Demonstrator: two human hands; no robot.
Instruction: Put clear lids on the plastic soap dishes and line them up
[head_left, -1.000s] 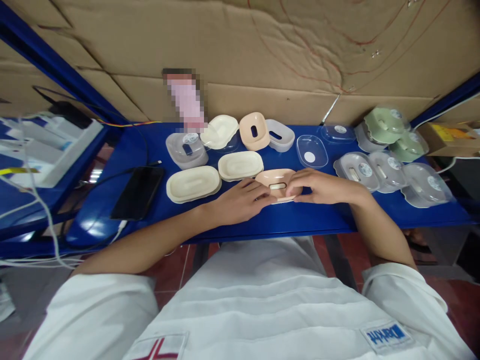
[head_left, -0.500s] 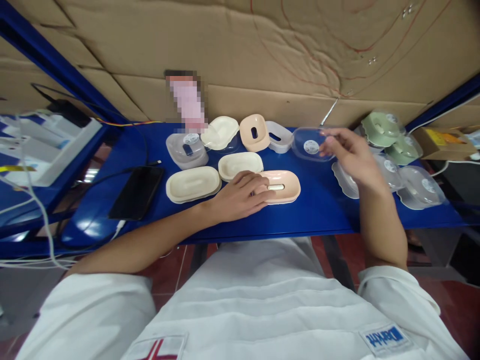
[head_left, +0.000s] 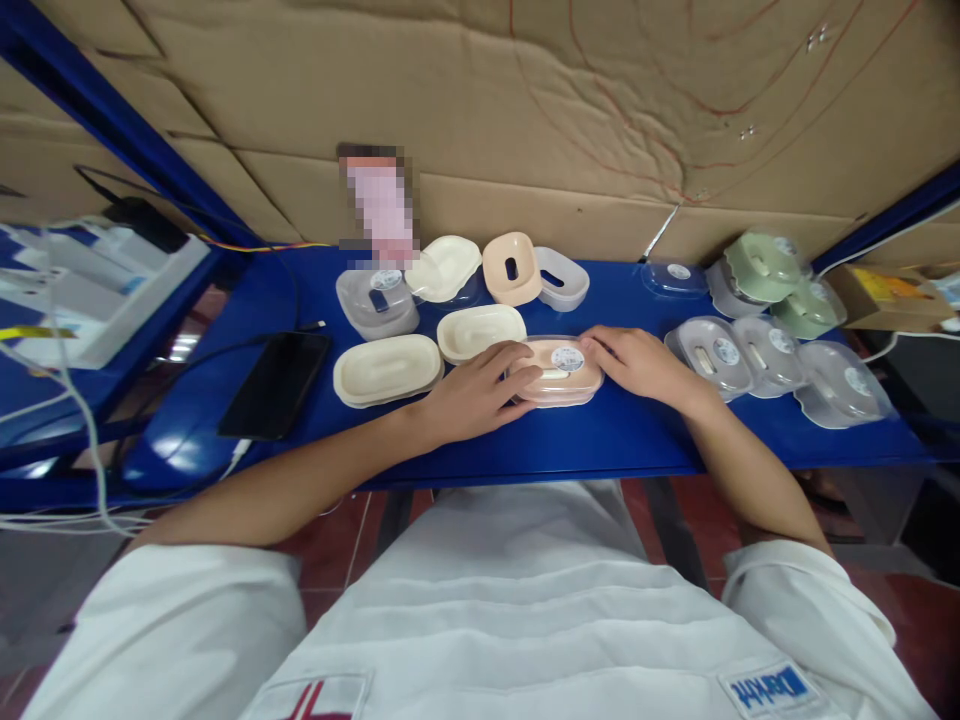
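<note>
A pink soap dish (head_left: 574, 384) lies on the blue tabletop with a clear plastic lid (head_left: 589, 352) over it; the lid carries a round white label. My left hand (head_left: 480, 395) grips the dish's left end, its fingers bent over the near rim and the lid's edge. At the other end, my right hand (head_left: 641, 365) has its thumb and fingers closed on the lid's right edge. Left of the pink dish sit two cream soap dishes, one nearer (head_left: 388, 370) and one farther back (head_left: 481, 330).
Behind stand an orange dish part (head_left: 511, 268), a greyish-white one (head_left: 564, 280) and a cream one (head_left: 444, 268). Several lidded grey dishes (head_left: 721, 352) and green dishes (head_left: 763, 265) fill the right side, near another clear lid (head_left: 671, 280). A black phone (head_left: 274, 385) with cables lies left.
My right hand has brought the clear lid from the back right onto the pink soap dish. My left hand has stayed at the dish's left end.
</note>
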